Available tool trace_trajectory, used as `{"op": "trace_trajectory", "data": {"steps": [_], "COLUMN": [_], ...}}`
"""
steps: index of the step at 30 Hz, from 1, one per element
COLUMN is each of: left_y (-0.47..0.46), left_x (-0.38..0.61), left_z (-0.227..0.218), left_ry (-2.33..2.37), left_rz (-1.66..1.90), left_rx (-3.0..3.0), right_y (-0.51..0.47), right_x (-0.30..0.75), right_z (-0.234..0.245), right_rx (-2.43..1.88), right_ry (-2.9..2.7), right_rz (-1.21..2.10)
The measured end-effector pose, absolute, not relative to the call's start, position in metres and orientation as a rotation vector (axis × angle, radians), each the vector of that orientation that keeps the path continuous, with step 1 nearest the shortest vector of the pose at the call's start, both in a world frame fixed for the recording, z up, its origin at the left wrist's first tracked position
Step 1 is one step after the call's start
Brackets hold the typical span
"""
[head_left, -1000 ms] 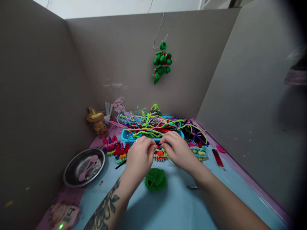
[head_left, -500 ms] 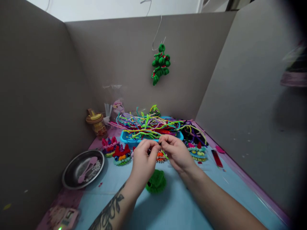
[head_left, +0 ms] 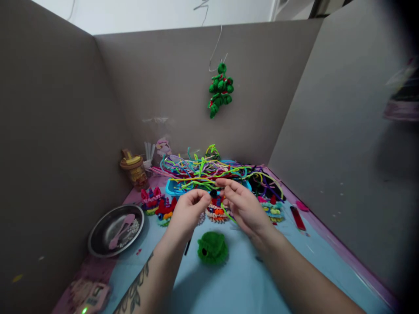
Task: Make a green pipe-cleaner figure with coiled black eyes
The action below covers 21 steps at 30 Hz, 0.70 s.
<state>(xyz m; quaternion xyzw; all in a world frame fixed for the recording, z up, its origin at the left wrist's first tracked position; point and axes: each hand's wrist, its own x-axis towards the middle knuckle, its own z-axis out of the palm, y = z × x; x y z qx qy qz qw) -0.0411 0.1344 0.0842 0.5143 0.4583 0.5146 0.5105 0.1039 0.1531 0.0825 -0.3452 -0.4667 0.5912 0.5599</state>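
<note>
Right hand [head_left: 244,207] has opened out since half a second ago, fingers fanned off the shared pinch, so the black bit [head_left: 213,193] now shows between it and my left hand [head_left: 191,209]. Left thumb and finger are pinched on that bit, far as I can tell; the right isn't gripping anything I can make out. All this is just beyond the green puff [head_left: 212,249], which sits untouched on the blue cloth [head_left: 235,281].

Progress, going by looks: puff's shaped, dark spot on its left side. Black bit is balled up small but apart from the puff; can't tell if more winding is left.

Behind the puff there's a row of colorful critters [head_left: 218,213], then a blue tub [head_left: 170,187] heaped with fuzzy stems [head_left: 203,168], so it's snaggy that way. Bowl [head_left: 100,233] is left of the puff, over the purple edge [head_left: 103,267]. Best elbow room is the puff's near side and right; grey walls [head_left: 163,74] box in the rest.
</note>
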Motion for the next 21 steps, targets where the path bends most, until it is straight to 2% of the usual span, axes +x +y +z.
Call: {"op": "trace_trajectory", "data": {"steps": [7, 16, 21], "left_y": [0.136, 0.137, 0.132], "left_x": [-0.043, -0.039, -0.028], "left_z": [0.085, 0.083, 0.086], "left_ry": [0.963, 0.928, 0.780], "left_rz": [1.106, 1.190, 1.186], "left_rx": [1.146, 1.024, 0.717], "right_y": [0.158, 0.152, 0.148], "right_x": [0.123, 0.119, 0.112], "right_z": [0.089, 0.091, 0.084], "right_rx": [-0.930, -0.991, -0.882], "right_ry": [-1.668, -1.840, -1.835], "right_rz": [0.747, 0.549, 0.292]}}
